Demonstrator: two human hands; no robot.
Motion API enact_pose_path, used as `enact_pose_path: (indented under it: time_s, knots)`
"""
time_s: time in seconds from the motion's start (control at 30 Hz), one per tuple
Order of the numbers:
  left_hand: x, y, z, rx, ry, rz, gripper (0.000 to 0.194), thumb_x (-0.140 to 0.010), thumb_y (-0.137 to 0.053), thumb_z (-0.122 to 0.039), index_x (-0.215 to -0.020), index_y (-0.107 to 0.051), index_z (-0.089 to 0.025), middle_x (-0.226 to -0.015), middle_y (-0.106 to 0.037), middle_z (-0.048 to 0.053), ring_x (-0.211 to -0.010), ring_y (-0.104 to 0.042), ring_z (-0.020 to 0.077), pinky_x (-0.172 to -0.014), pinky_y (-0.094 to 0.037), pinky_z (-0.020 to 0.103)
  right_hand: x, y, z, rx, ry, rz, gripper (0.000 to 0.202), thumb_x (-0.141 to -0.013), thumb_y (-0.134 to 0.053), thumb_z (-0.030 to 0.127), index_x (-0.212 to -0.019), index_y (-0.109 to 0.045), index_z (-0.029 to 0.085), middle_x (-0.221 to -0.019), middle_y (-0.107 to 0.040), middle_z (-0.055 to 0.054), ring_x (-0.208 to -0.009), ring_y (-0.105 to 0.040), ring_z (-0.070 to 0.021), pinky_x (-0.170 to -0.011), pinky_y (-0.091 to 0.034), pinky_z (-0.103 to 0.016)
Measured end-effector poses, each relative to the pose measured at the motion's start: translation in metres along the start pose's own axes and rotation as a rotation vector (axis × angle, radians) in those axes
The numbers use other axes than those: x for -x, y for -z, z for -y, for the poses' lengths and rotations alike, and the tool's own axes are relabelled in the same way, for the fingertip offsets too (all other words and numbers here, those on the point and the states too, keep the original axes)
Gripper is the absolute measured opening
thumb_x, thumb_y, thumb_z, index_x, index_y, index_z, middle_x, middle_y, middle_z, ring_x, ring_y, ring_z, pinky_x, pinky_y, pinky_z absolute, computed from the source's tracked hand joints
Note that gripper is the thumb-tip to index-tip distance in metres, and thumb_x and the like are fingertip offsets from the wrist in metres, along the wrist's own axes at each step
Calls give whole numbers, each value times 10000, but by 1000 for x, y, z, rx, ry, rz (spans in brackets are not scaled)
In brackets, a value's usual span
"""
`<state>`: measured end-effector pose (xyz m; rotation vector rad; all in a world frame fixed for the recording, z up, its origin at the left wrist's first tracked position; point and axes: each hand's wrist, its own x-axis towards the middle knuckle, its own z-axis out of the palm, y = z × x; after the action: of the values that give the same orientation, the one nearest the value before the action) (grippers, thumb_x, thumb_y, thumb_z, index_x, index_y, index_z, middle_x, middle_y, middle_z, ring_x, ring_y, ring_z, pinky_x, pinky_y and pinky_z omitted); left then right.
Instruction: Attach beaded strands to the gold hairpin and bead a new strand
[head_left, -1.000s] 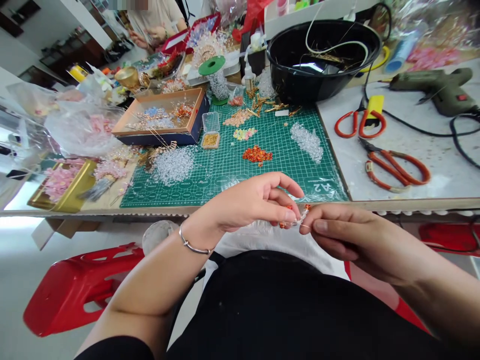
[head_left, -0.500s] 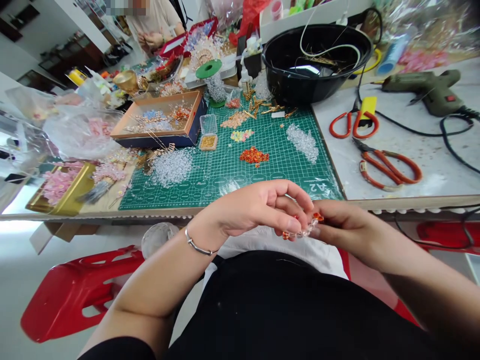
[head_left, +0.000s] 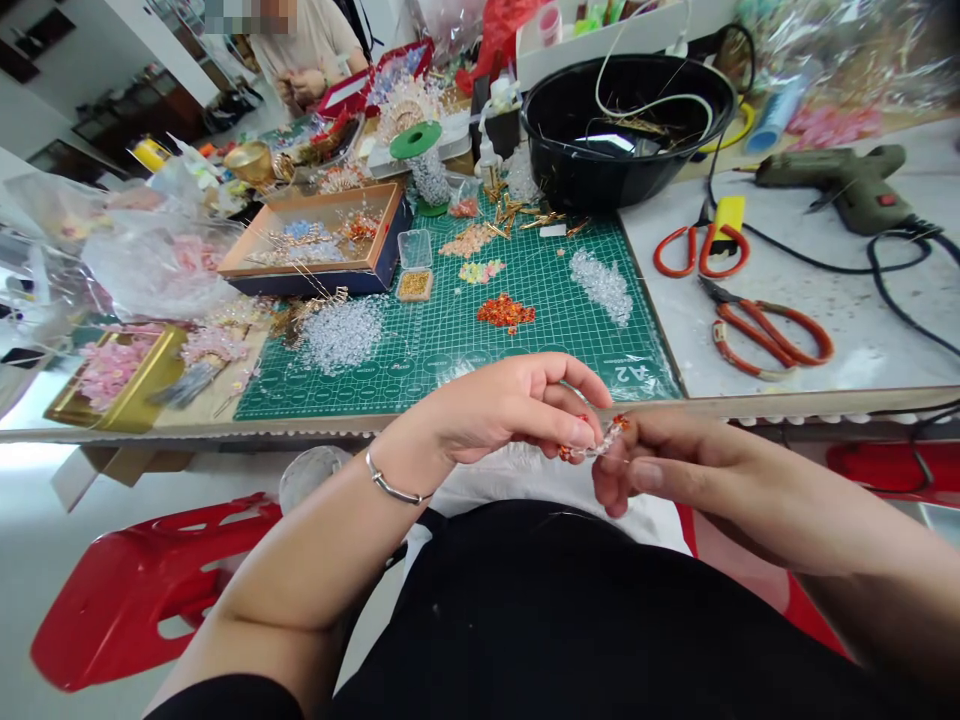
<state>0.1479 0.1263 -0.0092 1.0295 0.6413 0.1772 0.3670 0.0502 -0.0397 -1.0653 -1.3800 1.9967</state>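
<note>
A small strand of clear and orange beads (head_left: 600, 440) hangs in front of the table edge, between my hands. My left hand (head_left: 525, 405) pinches it between thumb and fingertips. Against the strand's right end, my right hand (head_left: 675, 460) has its thumb and fingers closed together; a thin line seems to run at its fingertips, too fine to make out fully. On the green cutting mat (head_left: 420, 390) beyond lie orange pieces (head_left: 506, 312), clear beads (head_left: 601, 287), pale yellow flowers (head_left: 481, 272), peach pieces (head_left: 469, 240) and whitish beads (head_left: 341, 335).
Red-handled scissors (head_left: 701, 248), pliers (head_left: 772, 335) and a glue gun (head_left: 840, 180) lie at the right. A black basin (head_left: 622, 130) and an open box (head_left: 315, 240) stand farther back. A red stool (head_left: 142, 590) is at lower left; a person (head_left: 307, 60) is across the table.
My right hand has turned and shifted lower, its fingers now showing below the strand. The beads and my left hand have moved slightly left and up.
</note>
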Motion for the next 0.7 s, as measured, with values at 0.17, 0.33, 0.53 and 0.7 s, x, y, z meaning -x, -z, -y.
enact_pose_path:
  time_s: [0.17, 0.33, 0.53, 0.7]
  knots:
    - [1, -8, -7, -165, 29, 95, 258, -794, -689, -84, -1010, -577, -168, -860, -645, 24, -754, -623, 120, -667, -480, 274, -9, -13, -7, -436, -193, 100, 299, -834, -738, 429, -826, -622, 153, -607, -524, 21, -530, -485, -79, -509, -421, -201]
    - [-2, -14, 0, -97, -121, -167, 343, -767, -714, -106, -1070, -580, -198, -982, -604, 24, -785, -635, 116, -691, -505, 273, -6, -19, -16, -549, -76, -63, 268, -833, -762, 374, -786, -611, 158, -573, -299, 87, -476, -201, -20, -426, -165, -150]
    - [-4, -31, 26, 203, -158, -268, 381, -689, -520, -6, -1014, -559, -201, -1097, -596, 52, -1025, -612, 177, -674, -507, 241, -2, -26, -21, -549, 117, -292, 203, -897, -689, 344, -770, -622, 201, -540, -346, 68, -480, -267, -48, -450, -205, -188]
    - [8, -46, 24, -211, -196, -313, 165, -864, -566, -154, -1022, -561, -201, -951, -594, 19, -835, -567, 134, -714, -472, 262, 3, -31, -23, -423, 185, -414, 158, -878, -707, 377, -837, -663, 231, -546, -420, 58, -483, -344, -61, -442, -260, -190]
